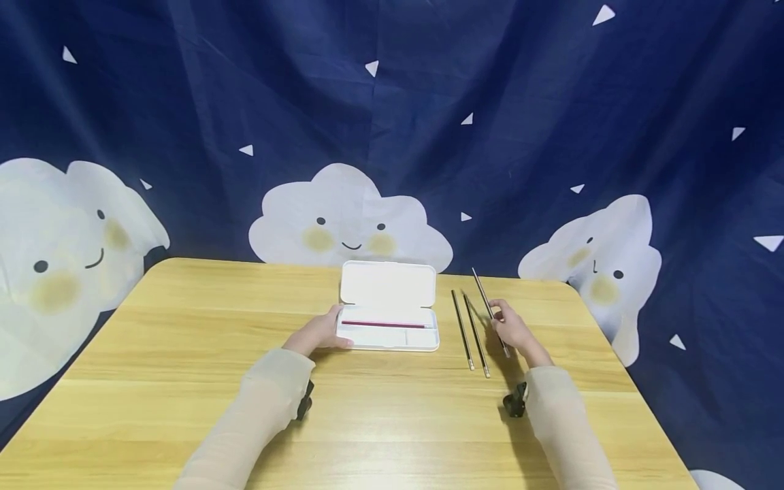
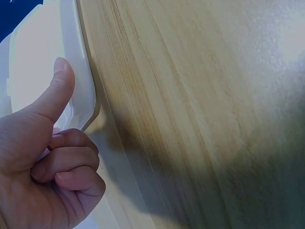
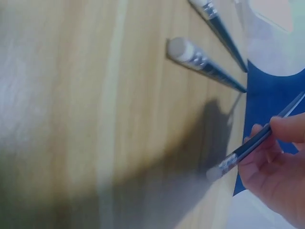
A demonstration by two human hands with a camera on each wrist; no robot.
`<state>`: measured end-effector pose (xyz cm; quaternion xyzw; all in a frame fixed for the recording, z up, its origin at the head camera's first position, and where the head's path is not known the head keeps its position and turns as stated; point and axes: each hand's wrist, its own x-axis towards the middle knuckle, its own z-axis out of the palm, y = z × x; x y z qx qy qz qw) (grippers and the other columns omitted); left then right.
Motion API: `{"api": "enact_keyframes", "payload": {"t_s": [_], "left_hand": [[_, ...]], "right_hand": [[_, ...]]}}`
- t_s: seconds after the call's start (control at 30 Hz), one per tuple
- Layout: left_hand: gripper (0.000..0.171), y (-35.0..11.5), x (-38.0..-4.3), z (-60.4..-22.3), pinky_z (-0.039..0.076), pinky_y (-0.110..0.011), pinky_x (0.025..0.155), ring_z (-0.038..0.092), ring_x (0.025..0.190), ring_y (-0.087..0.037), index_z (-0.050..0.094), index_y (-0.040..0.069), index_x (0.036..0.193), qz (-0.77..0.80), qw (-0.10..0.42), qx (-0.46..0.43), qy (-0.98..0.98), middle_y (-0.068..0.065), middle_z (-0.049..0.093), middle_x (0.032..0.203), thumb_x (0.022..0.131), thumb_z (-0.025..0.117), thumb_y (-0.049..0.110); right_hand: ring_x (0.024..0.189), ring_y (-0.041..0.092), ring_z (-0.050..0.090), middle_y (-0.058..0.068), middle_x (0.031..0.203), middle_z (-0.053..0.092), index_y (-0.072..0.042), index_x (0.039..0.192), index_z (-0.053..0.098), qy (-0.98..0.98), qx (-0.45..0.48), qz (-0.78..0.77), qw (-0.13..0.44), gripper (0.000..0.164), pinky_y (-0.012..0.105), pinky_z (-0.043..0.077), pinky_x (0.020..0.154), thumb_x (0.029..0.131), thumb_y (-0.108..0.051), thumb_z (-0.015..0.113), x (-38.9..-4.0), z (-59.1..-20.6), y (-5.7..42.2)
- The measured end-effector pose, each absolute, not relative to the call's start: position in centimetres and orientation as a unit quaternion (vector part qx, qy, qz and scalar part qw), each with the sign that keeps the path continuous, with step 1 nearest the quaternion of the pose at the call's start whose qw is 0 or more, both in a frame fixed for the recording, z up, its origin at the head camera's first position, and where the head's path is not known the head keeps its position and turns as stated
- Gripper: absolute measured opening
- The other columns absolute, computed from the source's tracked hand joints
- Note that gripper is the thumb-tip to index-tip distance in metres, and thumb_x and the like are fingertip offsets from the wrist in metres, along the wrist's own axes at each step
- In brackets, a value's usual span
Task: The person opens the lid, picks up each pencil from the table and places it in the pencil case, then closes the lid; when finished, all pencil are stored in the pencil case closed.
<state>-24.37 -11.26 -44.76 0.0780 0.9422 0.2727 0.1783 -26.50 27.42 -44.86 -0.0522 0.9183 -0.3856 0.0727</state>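
A white pencil case lies on the table with its lid raised at the back. Inside it a red pencil runs lengthwise. My left hand grips the case's left end; in the left wrist view the thumb lies along the rim and the other fingers curl beneath it. Between thumb and fingers, my right hand pinches a dark pencil. That pencil slants above the table, its white eraser end toward me and its point toward the curtain.
Two more dark pencils, a left one and a right one, lie side by side between the case and my right hand, erasers toward me. Behind the wooden table hangs a blue curtain with cloud faces.
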Motion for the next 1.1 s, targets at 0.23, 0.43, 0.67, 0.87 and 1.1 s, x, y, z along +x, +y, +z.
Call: {"api": "enact_keyframes", "payload": {"t_s": [0.23, 0.43, 0.67, 0.87, 1.1], "left_hand": [[0.105, -12.0, -26.2, -48.0, 0.038, -0.052, 0.095, 0.046, 0.113, -0.047, 0.016, 0.004, 0.144, 0.263, 0.166, 0.094, 0.946, -0.034, 0.044, 0.126, 0.068, 0.075, 0.048], [0.096, -11.3, -24.8, -45.5, 0.038, -0.052, 0.096, 0.046, 0.113, -0.047, 0.019, -0.002, 0.141, 0.266, 0.179, 0.074, 0.944, -0.036, 0.044, 0.125, 0.072, 0.076, 0.034], [0.092, -11.3, -24.1, -44.8, 0.038, -0.052, 0.096, 0.046, 0.114, -0.047, 0.02, -0.004, 0.14, 0.267, 0.167, 0.077, 0.946, -0.036, 0.044, 0.125, 0.073, 0.076, 0.028], [0.092, -11.3, -24.2, -45.0, 0.037, -0.052, 0.097, 0.045, 0.114, -0.047, 0.02, -0.003, 0.14, 0.273, 0.169, 0.074, 0.944, -0.036, 0.044, 0.126, 0.073, 0.076, 0.028], [0.094, -11.3, -24.3, -45.0, 0.036, -0.053, 0.097, 0.044, 0.115, -0.047, 0.019, -0.002, 0.141, 0.276, 0.173, 0.071, 0.943, -0.036, 0.042, 0.127, 0.073, 0.076, 0.029]], "right_hand": [[0.085, 0.031, 0.052, 0.023, 0.096, 0.048, 0.006, 0.125, 0.038, 0.894, -0.101, -0.433, 0.059, 0.036, 0.029, 0.043, 0.067, 0.09, 0.005, 0.044, -26.5, -43.8, 25.9], [0.074, 0.023, 0.046, 0.02, 0.088, 0.046, 0.01, 0.119, 0.043, 0.872, -0.158, -0.462, 0.048, 0.031, 0.024, 0.039, 0.061, 0.088, 0.01, 0.044, -26.4, -43.6, 24.6], [0.073, 0.016, 0.041, 0.015, 0.082, 0.045, 0.01, 0.113, 0.05, 0.866, -0.197, -0.459, 0.014, 0.029, 0.023, 0.036, 0.061, 0.085, 0.012, 0.047, -26.6, -43.8, 23.1], [0.076, 0.021, 0.05, 0.028, 0.09, 0.054, 0.009, 0.114, 0.052, 0.864, -0.186, -0.467, 0.01, 0.028, 0.023, 0.041, 0.06, 0.087, 0.009, 0.047, -26.8, -43.9, 21.9], [0.072, 0.033, 0.055, 0.033, 0.089, 0.057, 0.013, 0.109, 0.056, 0.854, -0.174, -0.491, 0.012, 0.026, 0.025, 0.045, 0.059, 0.083, 0.014, 0.049, -26.5, -43.5, 20.1]]}}
